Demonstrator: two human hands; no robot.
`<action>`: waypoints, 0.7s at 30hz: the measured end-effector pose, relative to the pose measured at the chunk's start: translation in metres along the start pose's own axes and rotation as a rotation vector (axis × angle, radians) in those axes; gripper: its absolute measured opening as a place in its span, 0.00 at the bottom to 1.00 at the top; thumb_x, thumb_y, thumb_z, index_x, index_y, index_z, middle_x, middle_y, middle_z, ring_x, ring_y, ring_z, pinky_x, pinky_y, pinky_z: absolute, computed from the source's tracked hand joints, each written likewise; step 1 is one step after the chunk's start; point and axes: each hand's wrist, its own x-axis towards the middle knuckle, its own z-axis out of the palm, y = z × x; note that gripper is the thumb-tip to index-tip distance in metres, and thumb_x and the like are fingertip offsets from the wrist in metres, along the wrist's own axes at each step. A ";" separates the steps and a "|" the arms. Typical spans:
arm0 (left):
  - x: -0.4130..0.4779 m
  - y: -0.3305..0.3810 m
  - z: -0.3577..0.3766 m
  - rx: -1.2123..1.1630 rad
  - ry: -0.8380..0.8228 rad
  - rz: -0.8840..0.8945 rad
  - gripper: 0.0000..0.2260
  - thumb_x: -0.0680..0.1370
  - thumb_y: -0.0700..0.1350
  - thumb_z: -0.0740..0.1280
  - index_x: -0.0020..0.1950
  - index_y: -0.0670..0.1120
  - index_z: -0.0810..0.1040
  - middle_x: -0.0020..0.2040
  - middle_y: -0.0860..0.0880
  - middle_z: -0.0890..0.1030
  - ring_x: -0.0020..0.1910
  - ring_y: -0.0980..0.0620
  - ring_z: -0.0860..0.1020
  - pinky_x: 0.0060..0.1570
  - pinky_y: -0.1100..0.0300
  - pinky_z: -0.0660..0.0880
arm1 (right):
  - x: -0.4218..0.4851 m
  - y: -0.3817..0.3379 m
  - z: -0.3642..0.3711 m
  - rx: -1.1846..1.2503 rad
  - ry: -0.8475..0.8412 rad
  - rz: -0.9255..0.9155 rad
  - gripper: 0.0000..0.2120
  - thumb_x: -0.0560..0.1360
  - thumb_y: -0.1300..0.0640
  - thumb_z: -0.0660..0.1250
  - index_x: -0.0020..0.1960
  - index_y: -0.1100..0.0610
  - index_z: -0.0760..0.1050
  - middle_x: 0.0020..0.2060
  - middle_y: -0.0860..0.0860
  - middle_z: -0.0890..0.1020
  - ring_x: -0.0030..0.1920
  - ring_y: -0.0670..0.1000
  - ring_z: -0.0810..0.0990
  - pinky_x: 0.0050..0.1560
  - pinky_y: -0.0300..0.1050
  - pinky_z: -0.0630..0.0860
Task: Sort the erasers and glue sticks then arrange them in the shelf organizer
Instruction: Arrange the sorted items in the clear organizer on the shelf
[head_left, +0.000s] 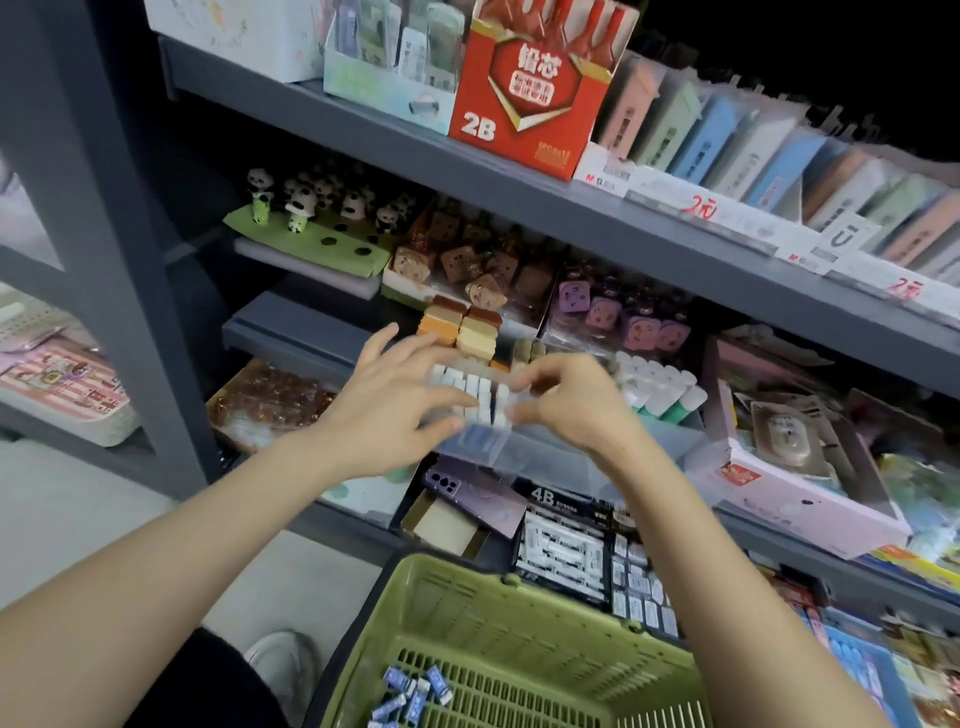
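Right hand (566, 400), centre frame: fingers curled, thumb and fingertips pinching the right end of a row of white erasers (475, 395). Left hand (395, 405): fingers mostly straight and spread, tips against the row's left side, gripping nothing. Some motion blur. Erasers are small rectangular blocks, upright, in a clear plastic organizer (545, 460) on the shelf. Glue sticks (662, 387), white-capped cylinders, just right of it. Bottom centre: green slotted plastic basket (519, 613) holding loose blue-wrapped erasers (410, 693).
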 end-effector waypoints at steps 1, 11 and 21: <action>-0.006 0.002 -0.003 0.011 0.036 0.003 0.13 0.79 0.55 0.62 0.61 0.58 0.79 0.72 0.50 0.68 0.75 0.48 0.57 0.73 0.49 0.42 | -0.014 0.005 -0.002 0.099 0.066 -0.034 0.07 0.69 0.57 0.74 0.40 0.47 0.77 0.45 0.45 0.80 0.43 0.46 0.76 0.49 0.43 0.74; -0.124 0.030 0.082 -0.017 0.022 -0.126 0.15 0.77 0.48 0.61 0.57 0.43 0.82 0.55 0.41 0.80 0.54 0.38 0.78 0.54 0.45 0.71 | -0.129 0.162 0.178 0.281 -0.207 0.273 0.11 0.74 0.57 0.69 0.57 0.54 0.75 0.50 0.47 0.80 0.51 0.47 0.79 0.54 0.39 0.77; -0.183 0.033 0.167 -0.080 -0.216 -0.362 0.26 0.80 0.55 0.50 0.71 0.41 0.68 0.61 0.39 0.76 0.60 0.39 0.74 0.59 0.46 0.71 | -0.110 0.240 0.352 -0.272 -0.601 0.149 0.52 0.65 0.27 0.64 0.77 0.43 0.39 0.77 0.53 0.42 0.76 0.61 0.43 0.71 0.60 0.56</action>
